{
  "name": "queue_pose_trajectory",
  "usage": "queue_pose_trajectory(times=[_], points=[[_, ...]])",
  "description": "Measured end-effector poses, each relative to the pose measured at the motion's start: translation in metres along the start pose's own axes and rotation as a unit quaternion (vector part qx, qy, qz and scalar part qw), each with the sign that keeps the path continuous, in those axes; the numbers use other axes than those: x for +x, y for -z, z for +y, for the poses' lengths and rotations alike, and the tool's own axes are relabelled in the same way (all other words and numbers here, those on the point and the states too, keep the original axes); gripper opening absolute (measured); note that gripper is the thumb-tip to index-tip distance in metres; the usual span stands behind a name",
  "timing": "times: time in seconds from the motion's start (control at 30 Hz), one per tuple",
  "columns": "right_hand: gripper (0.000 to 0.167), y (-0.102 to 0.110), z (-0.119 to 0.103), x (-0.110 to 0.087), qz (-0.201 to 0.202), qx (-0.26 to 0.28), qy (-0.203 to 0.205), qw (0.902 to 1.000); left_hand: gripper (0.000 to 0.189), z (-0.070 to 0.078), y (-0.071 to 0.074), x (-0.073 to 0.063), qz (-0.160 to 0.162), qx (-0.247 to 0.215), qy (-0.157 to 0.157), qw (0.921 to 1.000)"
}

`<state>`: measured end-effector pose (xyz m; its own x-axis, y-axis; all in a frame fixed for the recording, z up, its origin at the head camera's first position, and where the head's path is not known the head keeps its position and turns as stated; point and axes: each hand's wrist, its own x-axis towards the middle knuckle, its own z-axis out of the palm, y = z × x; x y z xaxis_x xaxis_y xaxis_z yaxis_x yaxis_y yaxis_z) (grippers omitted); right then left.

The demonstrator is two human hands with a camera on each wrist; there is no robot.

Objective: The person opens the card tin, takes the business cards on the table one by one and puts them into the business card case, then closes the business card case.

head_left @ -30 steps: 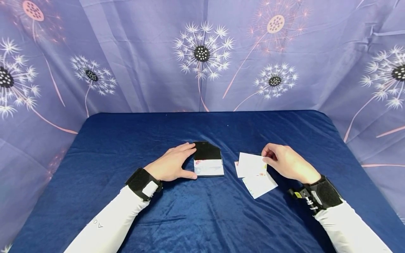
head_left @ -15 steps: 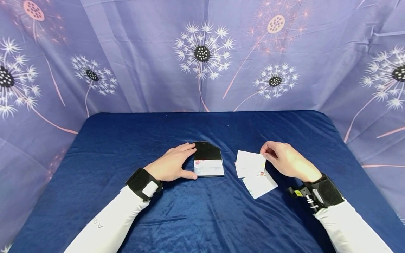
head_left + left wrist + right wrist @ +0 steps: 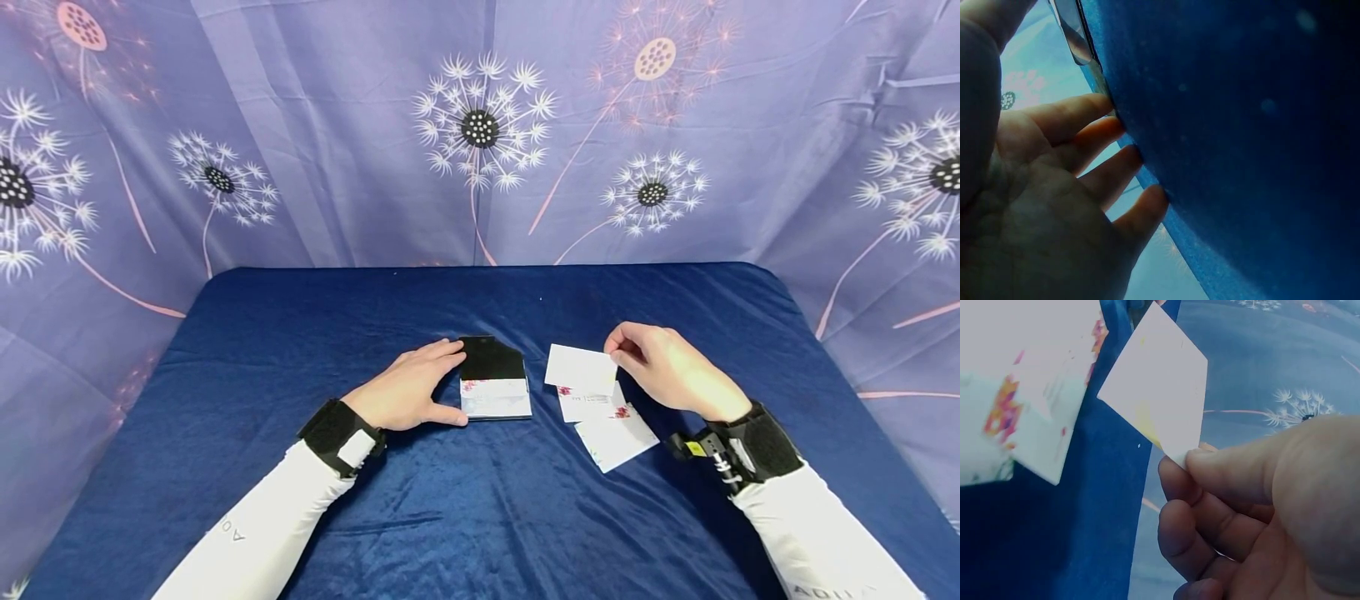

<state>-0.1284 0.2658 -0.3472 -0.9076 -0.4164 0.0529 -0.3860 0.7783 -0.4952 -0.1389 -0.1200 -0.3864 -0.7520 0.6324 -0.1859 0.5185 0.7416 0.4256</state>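
My right hand (image 3: 667,367) pinches one corner of a white card (image 3: 579,369) between thumb and index finger; in the right wrist view the card (image 3: 1160,381) is raised off the table, with a yellow patch by its edge. Below it lie two overlapping cards, one with red flowers (image 3: 588,407) and a paler one (image 3: 617,439) partly under it. Near the middle, a black card case (image 3: 491,358) has its lid up, and cards with a red floral print (image 3: 495,398) lie inside. My left hand (image 3: 408,387) rests flat, fingertips and thumb at the case's left side.
A dark blue cloth (image 3: 375,533) covers the table. Behind and at the sides hangs a lilac curtain (image 3: 337,125) with dandelion prints. Each wrist wears a black strap (image 3: 335,433) with a small device.
The right hand has lifted the white card and moved it left and away from me, uncovering more of the flowered card underneath. My left hand and the case have stayed still.
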Motion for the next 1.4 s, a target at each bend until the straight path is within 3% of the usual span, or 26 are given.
queue_pose_trajectory(times=[0.7, 1.4], points=[[0.012, -0.006, -0.031, 0.038, 0.007, 0.017, 0.014, 0.9997, 0.096, 0.000, 0.000, 0.001, 0.000, 0.003, 0.002, 1.0000], [0.011, -0.034, -0.050, 0.074, 0.000, 0.031, 0.052, 0.9981, 0.097, 0.001, 0.000, 0.000, -0.005, -0.006, 0.010, 0.9999]])
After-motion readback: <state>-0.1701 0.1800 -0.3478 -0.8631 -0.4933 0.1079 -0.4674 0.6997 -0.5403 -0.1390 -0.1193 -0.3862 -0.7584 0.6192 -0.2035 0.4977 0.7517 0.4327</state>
